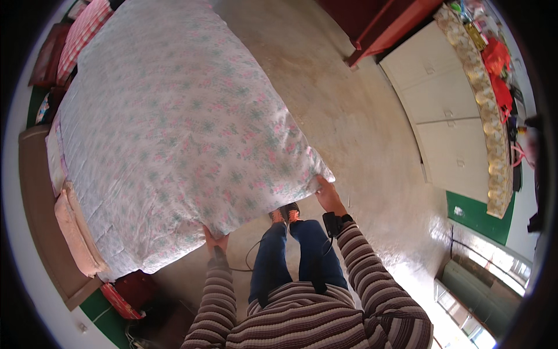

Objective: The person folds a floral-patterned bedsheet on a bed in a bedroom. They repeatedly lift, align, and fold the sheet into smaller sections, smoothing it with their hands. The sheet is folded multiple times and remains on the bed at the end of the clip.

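Note:
A pale quilt (205, 126) with pink and green flowers spreads over the bed before me. My right hand (330, 195) grips its near right corner, which is lifted out over the floor. Further left, my left hand (215, 239) holds the quilt's near edge, its fingertips hidden under the cloth. Between the two hands the edge hangs slack above my shoes. Bunched folds lie left of my left hand. A plain light-blue bed covering (89, 187) shows along the headboard side.
Folded peach bedding (78, 235) lies by the brown headboard (39, 183). A red checked cloth (83, 35) is at the far left. To the right stand a cream cabinet (440, 100) with things on top and a dark red wooden piece of furniture (370, 26). Concrete floor (348, 118) runs between.

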`<state>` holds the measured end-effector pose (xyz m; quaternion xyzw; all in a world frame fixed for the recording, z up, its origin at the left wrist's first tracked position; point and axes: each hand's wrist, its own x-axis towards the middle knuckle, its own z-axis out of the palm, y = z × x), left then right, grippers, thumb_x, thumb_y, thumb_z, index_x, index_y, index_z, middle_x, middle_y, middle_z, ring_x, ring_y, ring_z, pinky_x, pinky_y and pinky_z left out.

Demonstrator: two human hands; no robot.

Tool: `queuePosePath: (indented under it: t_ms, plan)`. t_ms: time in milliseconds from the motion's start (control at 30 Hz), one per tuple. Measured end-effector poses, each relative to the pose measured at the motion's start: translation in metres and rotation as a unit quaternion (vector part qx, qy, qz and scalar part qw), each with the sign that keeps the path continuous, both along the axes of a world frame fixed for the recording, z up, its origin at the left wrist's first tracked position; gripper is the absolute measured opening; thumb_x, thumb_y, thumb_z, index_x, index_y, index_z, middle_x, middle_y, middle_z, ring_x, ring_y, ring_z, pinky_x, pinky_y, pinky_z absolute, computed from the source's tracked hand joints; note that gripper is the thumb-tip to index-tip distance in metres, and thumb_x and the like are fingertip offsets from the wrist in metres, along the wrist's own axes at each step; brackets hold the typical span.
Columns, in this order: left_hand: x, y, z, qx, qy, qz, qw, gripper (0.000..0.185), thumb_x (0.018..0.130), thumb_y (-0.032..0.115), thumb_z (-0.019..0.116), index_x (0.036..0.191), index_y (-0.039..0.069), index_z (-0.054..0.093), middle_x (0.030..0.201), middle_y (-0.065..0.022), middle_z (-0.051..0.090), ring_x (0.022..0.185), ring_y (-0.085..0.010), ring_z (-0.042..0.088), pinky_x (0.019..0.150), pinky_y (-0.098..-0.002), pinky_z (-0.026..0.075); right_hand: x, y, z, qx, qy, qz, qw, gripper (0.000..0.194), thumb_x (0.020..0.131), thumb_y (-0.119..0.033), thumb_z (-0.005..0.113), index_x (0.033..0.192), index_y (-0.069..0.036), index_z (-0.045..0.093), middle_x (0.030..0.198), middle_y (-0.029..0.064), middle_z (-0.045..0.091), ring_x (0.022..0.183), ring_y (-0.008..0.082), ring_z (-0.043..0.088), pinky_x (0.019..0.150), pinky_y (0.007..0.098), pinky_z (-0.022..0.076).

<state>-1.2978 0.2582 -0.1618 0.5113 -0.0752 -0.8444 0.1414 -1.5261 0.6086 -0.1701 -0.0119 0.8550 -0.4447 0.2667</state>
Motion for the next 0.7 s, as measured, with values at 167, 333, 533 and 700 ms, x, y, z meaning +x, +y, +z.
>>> queuePosePath:
  t_ms: [167,333,533,700]
  plan:
    - [0.005,0.003,-0.012,-0.007,-0.066,-0.060,0.996,0.074,0.077,0.053,0.059,0.136,0.022,0.029,0.142,-0.0034,0.026,0.128,-0.0265,0.027,0.105,-0.0501,0.020,-0.027,-0.003,-0.023,-0.413,-0.343,-0.284,0.795,0.048,0.080,-0.019,0.061,0.124,-0.010,0.044,0.118,0.0035,0.052,0.106,0.0196,0.051,0.089,0.0375,0.0406]
    - [-0.009,0.023,-0.001,0.026,-0.156,-0.072,0.985,0.080,0.077,0.055,0.058,0.136,0.010,0.027,0.131,-0.0135,0.038,0.121,-0.0311,0.036,0.097,-0.0468,0.035,-0.051,0.012,-0.006,-0.143,-0.066,0.191,0.969,0.043,0.077,-0.003,0.062,0.119,-0.008,0.051,0.111,0.0038,0.058,0.102,0.0244,0.056,0.092,0.0365,0.0410]
    - [-0.062,0.105,0.042,0.093,-0.227,-0.165,0.955,0.073,0.079,0.049,0.059,0.129,0.003,0.030,0.124,-0.0204,0.043,0.111,-0.0349,0.046,0.092,-0.0479,0.041,-0.085,0.057,0.027,-0.252,-0.493,0.020,0.832,0.032,0.085,-0.015,0.056,0.114,-0.001,0.051,0.112,0.0059,0.056,0.102,0.0159,0.054,0.089,0.0307,0.0427]
    - [-0.165,0.188,0.076,0.111,-0.142,-0.204,0.962,0.057,0.084,0.040,0.057,0.120,0.001,0.037,0.117,-0.0199,0.048,0.104,-0.0350,0.051,0.091,-0.0486,0.042,-0.218,0.131,0.038,-0.263,-0.474,0.074,0.837,0.031,0.085,-0.017,0.056,0.112,-0.001,0.053,0.103,0.0059,0.058,0.096,0.0151,0.057,0.084,0.0287,0.0452]
